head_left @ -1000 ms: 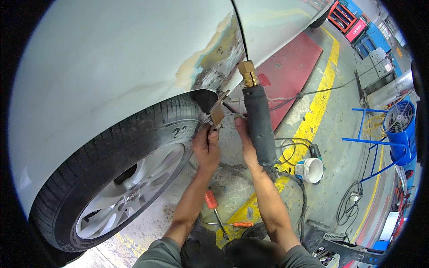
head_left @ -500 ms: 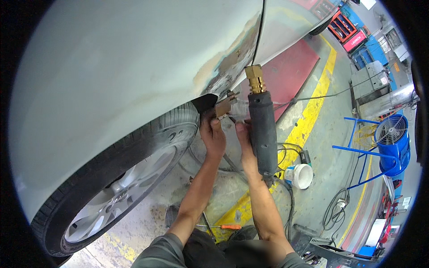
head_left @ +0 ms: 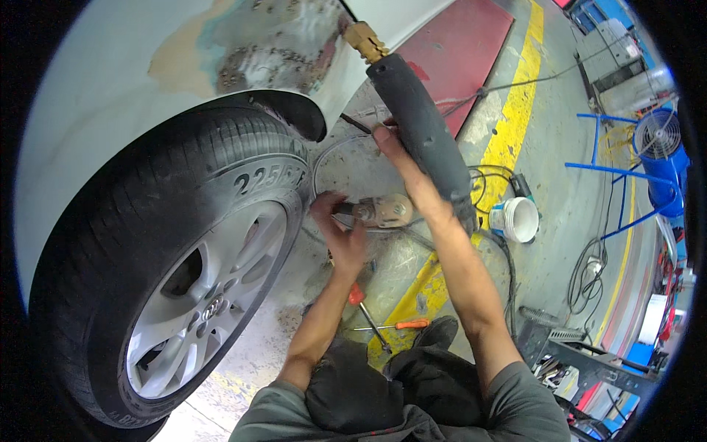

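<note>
**Metal piece (head_left: 389, 211) sits lower now, well apart from the wheel arch (head_left: 303, 116)**

Half a second ago, in the head view, the left hand (head_left: 340, 234) has the piece up close to the arch; now both are down beside the tyre (head_left: 166, 173), above the floor (head_left: 549, 254). The right hand (head_left: 401, 158), about level with the left before, is now the higher of the two in the picture.

In the head view now, the metal piece lies crosswise between the left hand and the right forearm, its broad, rounded end pointing right. The left fingers are curled around its dark, narrower end, with little gap showing, though blur softens the detail. The right thumb is extended beside the black cylinder (head_left: 420, 114); the other right fingers are mostly hidden, so how far they are spread, and whether they have hold of anything, cannot be told.

The metal piece looks stiff and dense, probably weighty for its size and hardly fragile. Its worn face may be gritty rather than slippery, and its edges could bite the skin. The narrow end seems the best place to take hold, with the thumb pressed flat.

The cylinder, tipped with a brass fitting (head_left: 364, 42), looks rigid and likely heavier. Its smooth barrel could slide through a loose grip, so the middle suits a full wrap of the fingers.
</note>
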Available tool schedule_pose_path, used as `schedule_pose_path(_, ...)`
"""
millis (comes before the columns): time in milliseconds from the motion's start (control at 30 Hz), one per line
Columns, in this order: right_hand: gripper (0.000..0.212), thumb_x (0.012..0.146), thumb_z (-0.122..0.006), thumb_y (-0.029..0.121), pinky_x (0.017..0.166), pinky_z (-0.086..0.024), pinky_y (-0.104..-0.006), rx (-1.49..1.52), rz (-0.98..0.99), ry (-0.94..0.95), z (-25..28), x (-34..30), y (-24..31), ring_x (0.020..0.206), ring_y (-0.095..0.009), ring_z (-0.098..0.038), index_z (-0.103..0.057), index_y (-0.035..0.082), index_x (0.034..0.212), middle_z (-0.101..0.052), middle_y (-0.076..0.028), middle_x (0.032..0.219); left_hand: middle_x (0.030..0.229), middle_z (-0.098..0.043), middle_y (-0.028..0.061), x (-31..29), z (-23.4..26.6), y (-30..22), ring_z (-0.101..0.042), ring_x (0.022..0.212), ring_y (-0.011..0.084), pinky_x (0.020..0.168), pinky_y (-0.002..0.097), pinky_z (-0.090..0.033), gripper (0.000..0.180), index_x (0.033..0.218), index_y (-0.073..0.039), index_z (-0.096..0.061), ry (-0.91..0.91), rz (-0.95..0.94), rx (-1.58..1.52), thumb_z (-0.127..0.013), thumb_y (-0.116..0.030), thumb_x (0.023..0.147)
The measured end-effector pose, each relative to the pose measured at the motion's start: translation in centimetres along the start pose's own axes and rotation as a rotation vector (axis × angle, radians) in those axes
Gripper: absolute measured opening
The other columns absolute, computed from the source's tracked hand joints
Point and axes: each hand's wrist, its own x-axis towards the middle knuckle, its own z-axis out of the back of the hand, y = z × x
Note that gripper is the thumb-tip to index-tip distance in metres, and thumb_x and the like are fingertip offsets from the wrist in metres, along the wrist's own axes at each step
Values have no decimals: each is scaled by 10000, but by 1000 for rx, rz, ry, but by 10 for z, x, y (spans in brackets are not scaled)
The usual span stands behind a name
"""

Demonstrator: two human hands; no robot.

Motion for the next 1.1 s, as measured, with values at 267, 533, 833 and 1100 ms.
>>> schedule_pose_path(267, 299, 939, -824, 308, 842, -505, -285, 103, 45, -162, 66, 3, 29, 919, -96, -613, -726, 65, 1084, -673, 22, 952, 833, -449, -32, 20, -33, -27, -448, 822, 139, 872, 341, -418, 398, 966, -137, -520, -19, 227, -466, -801, -418, 951)
schedule_pose_path(533, 254, 910, -841, 215, 779, -529, -278, 205, 247, -354, 162, 3, 51, 783, -116, -664, -708, 48, 1048, -687, -23, 871, 696, -491, -15, 104, -1, -210, -460, 605, 137, 683, 337, -430, 417, 982, -116, -493, 477, 113, -1742, -660, -496, 1023)
schedule_pose_path(833, 219, 961, -788, 135, 817, -538, -317, 448, 358, -460, 211, -11, 56, 793, -128, -652, -662, 44, 1116, -677, -37, 853, 602, -483, -9, 49, -46, -266, -455, 552, 162, 583, 325, -357, 482, 802, -121, -532, 833, -380, -983, -679, -540, 990)
schedule_pose_path(1100, 187, 946, -797, 134, 795, -537, -293, 462, 327, -435, 196, -19, 65, 777, -105, -647, -696, 39, 1072, -679, -20, 842, 694, -514, -29, 15, -34, -149, -474, 636, 103, 576, 291, -359, 421, 704, -75, -546, 483, 46, -128, -922, -216, 829)
